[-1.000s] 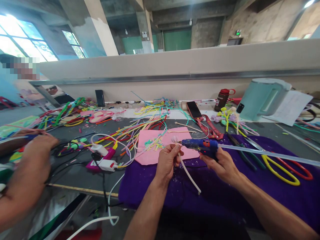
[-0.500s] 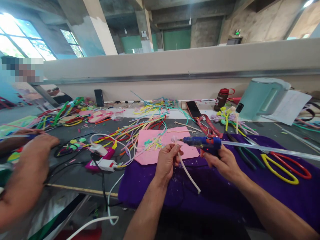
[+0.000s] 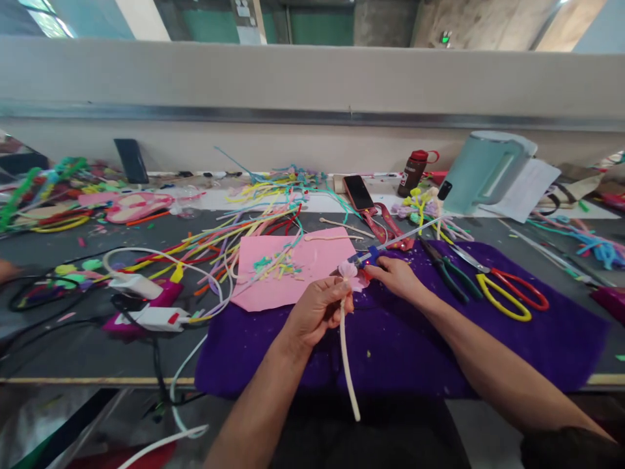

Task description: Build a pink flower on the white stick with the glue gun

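My left hand [image 3: 317, 309] pinches a cream pipe-cleaner stem [image 3: 347, 371] just under a pale pink fuzzy flower [image 3: 348, 270]. The stem's lower end hangs down over the purple cloth [image 3: 263, 352]. Right beside the flower, my right hand [image 3: 398, 277] is closed around a blue hot glue gun [image 3: 367, 256], which my fingers partly cover. A long clear glue stick [image 3: 413, 232] juts from the back of the gun, slanting up to the right. The gun's nozzle is close to the flower; whether they touch I cannot tell.
Pink paper [image 3: 293, 251] with small clippings lies behind my left hand. Pliers [image 3: 452, 270] and red-and-yellow scissors [image 3: 508, 290] rest at right. Plugs and cables [image 3: 156, 319] crowd the left, near loose pipe cleaners [image 3: 234, 244]. A phone [image 3: 359, 193], bottle [image 3: 413, 172] and jug [image 3: 483, 172] stand behind.
The glue gun has swung so its glue stick points up and away. My right hand has come nearer my left, and the view has tilted down and shifted right.
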The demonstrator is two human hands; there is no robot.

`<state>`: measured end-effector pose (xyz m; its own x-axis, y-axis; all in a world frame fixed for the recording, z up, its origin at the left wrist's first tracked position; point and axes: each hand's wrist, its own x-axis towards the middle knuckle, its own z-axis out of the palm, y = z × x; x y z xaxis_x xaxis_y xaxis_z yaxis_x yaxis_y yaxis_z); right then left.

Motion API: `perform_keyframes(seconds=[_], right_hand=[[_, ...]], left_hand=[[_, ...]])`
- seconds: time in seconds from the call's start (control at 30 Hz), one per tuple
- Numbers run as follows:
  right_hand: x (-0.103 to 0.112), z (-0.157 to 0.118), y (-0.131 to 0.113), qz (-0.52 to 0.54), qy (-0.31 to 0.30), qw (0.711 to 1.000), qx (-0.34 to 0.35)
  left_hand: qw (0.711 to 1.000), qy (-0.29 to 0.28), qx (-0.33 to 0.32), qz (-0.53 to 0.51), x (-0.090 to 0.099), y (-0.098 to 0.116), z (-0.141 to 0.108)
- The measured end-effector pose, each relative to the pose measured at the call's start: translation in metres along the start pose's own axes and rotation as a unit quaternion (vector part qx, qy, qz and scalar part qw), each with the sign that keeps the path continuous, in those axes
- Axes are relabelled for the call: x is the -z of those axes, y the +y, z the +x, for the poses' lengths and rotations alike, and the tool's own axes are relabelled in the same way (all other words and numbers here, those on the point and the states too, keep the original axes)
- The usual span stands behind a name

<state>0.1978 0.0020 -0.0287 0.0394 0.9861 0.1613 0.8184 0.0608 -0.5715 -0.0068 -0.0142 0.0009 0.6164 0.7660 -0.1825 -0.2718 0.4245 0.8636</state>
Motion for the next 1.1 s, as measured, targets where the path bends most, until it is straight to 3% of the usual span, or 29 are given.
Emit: perform_keyframes(seconds=[0.1,0.17,0.27,0.37,0.73,1.1], right_hand=[[0.011,-0.008,-0.008,-0.075,0.081,0.993,0.038],[0.021,-0.017,-0.019,-0.001,0.099,0.993,0.070],[0.031,-0.033,-0.038,0.215,0.028,0.968,0.129],[0.032,-0.043,-0.049,0.293,-0.018,0.941,0.167],[0.027,-0.045,-0.050,0.169,0.012,0.954,0.247],[0.059,-0.032,-0.033,0.130,-0.022,0.958,0.253]], left_hand=[[1.000,-0.006,0.011,0.009,-0.002,0.000,-0.001],[1.000,-0.002,0.014,0.015,-0.003,-0.001,0.000],[0.999,0.004,0.025,0.026,-0.004,-0.002,0.001],[0.999,0.009,0.029,0.028,-0.005,-0.004,0.003],[0.998,0.029,0.018,0.051,-0.006,-0.008,0.005],[0.985,0.015,0.062,0.158,-0.007,-0.007,0.003]])
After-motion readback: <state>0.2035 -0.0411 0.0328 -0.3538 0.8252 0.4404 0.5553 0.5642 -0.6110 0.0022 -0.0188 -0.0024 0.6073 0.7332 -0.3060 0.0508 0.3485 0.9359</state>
